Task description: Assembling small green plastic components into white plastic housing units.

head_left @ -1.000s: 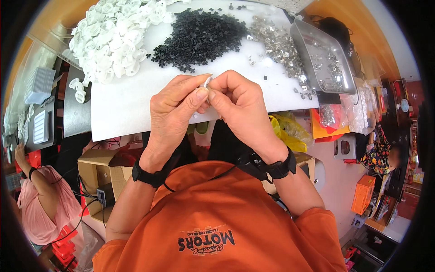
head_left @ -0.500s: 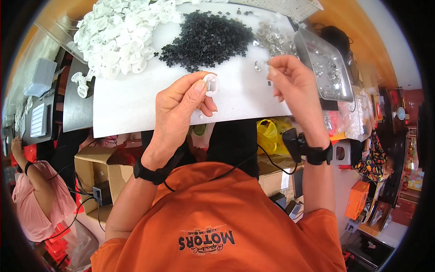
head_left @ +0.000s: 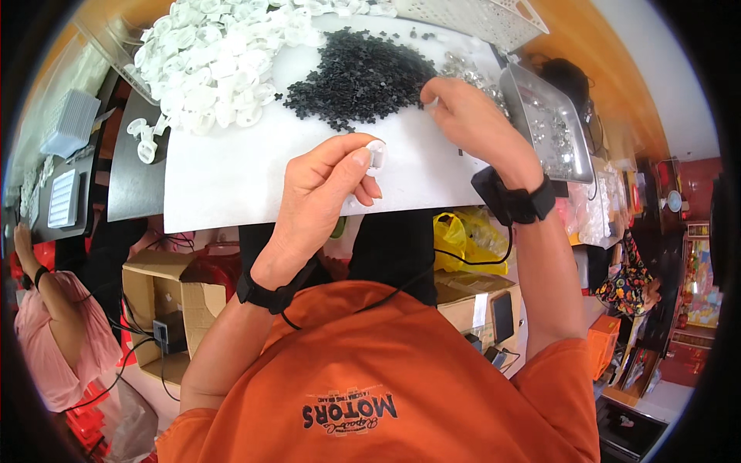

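Observation:
Between the thumb and fingers of my left hand [head_left: 328, 171] is a small round white plastic part [head_left: 376, 155], its hollow side showing. It is held over the near part of the white tabletop [head_left: 255, 174]. My right hand [head_left: 475, 119] reaches to the right edge of a heap of small black pieces [head_left: 359, 77]. Its fingertips are bent together there, and what they pinch, if anything, is too small or hidden to make out. To the left of the black heap lies a large pile of white plastic parts [head_left: 212, 65].
Shiny small metal pieces [head_left: 463, 68] lie beyond my right hand, beside a metal tray [head_left: 532, 92] of more such pieces. A white perforated basket [head_left: 478, 19] stands at the back. Another person's arm [head_left: 65, 316] is at far left. Cables trail from my wristbands.
My right hand has moved left and away from me, from near the metal pieces to the black heap. My left hand still grips the white part, now slightly farther right in view.

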The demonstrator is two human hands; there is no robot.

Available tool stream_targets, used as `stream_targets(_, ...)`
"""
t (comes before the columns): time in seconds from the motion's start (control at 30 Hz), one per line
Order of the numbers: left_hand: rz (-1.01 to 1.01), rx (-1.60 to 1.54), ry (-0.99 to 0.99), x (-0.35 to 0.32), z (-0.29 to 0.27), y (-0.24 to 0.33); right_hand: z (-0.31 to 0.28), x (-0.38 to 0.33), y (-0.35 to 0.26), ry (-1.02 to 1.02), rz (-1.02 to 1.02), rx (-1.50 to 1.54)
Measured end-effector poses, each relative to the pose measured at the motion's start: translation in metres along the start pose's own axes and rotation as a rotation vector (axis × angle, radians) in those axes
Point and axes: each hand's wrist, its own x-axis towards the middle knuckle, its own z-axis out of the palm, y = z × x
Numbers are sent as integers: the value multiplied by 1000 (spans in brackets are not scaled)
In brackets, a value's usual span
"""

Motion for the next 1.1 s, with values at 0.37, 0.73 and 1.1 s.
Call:
stream_targets(0.37, -21, -4, -31, 1, -4, 0, 5, -1, -3, -50, 73, 9)
stream_targets(0.73, -25, 1, -37, 1, -4, 1, 10, 1, -13, -35, 68, -82)
stream_targets(1.1, 7, 9, -28, 1, -4, 0, -1, -18, -18, -128, 108, -127)
